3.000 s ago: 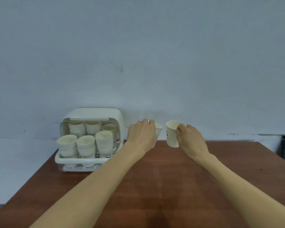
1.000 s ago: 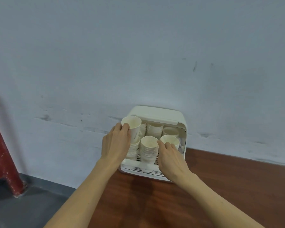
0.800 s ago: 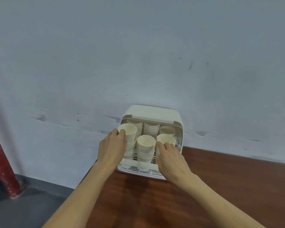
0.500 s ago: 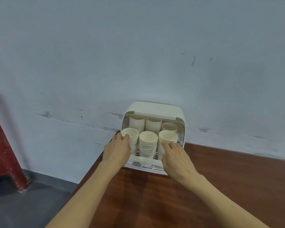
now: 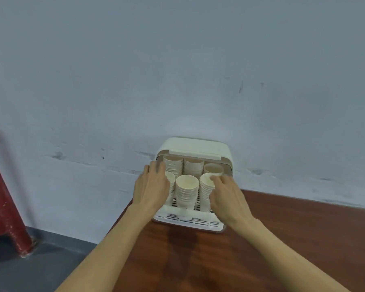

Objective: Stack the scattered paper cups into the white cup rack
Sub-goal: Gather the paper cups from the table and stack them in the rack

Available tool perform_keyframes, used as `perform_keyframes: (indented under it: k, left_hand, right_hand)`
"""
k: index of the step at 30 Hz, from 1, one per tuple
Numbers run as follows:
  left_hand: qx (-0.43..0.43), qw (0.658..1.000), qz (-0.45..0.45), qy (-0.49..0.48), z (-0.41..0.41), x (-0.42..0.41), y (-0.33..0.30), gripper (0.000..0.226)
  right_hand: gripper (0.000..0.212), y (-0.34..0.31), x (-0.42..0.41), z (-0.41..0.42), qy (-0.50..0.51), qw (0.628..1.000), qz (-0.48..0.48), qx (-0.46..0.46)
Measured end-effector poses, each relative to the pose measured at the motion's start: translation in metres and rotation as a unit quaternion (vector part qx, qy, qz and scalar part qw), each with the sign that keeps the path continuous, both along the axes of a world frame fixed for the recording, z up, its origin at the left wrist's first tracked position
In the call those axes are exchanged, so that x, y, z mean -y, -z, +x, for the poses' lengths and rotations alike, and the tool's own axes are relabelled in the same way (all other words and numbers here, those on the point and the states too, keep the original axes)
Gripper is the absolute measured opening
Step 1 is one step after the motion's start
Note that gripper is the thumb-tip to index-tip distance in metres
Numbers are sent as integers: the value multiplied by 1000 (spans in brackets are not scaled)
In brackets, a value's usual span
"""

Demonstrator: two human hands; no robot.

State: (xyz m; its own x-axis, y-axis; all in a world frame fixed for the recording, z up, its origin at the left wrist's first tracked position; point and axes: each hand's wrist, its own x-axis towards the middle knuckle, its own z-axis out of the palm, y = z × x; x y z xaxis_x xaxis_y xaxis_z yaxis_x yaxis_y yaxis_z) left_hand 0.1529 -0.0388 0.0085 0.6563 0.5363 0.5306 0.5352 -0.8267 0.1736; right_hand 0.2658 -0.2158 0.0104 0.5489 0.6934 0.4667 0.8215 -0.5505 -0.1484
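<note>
Head view, item by item. White cup rack (image 5: 195, 147): at 12 o'clock from you, on the far left corner of your wooden table (image 5: 282, 239), against the grey wall (image 5: 177, 60), lid raised. Paper cups: six stacks inside, three behind, three in front; middle front stack (image 5: 187, 191) stands free between your hands. Your left hand (image 5: 151, 189): at 11 o'clock, fingers extended and released, covering the left front stack (image 5: 170, 180); whether it touches, cannot tell. Your right hand (image 5: 227, 197): at 1 o'clock, fingertips (image 5: 214, 178) resting on the rim of the right front stack (image 5: 205, 187), fingers loosely bent, not clenched round it. Red support (image 5: 4, 207): at 9 o'clock, on the floor
</note>
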Motion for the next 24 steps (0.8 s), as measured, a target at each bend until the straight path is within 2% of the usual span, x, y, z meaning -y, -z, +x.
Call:
perform_keyframes:
  k: [3, 6, 10, 12, 14, 20, 22, 24]
  left_hand:
    - [30, 998, -7, 48, 14, -15, -25, 42]
    - [6, 997, -24, 77, 27, -33, -41, 46]
    - [-52, 991, -81, 96, 39, -51, -42, 45]
    - [-54, 988, -108, 100, 42, -56, -38, 45]
    - [-38, 987, -117, 99, 43, -58, -33, 45]
    - [13, 990, -76, 115, 38, -58, -30, 37]
    - [13, 990, -63, 124, 34, -56, -29, 31]
    - [11, 991, -59, 122, 30, -53, -28, 24]
  right_hand:
    - [45, -26, -9, 18, 19, 998, 53, 7]
    - [51, -43, -18, 39, 52, 998, 12, 19]
    - [54, -46, -24, 57, 58, 997, -52, -28]
    - [50, -41, -23, 58, 49, 996, -57, -52]
    - [56, -35, -22, 57, 42, 997, -45, -53]
    - [66, -24, -24, 51, 55, 998, -21, -18]
    - [62, -21, -25, 47, 65, 998, -19, -2]
    - [50, -19, -24, 41, 76, 997, -15, 6]
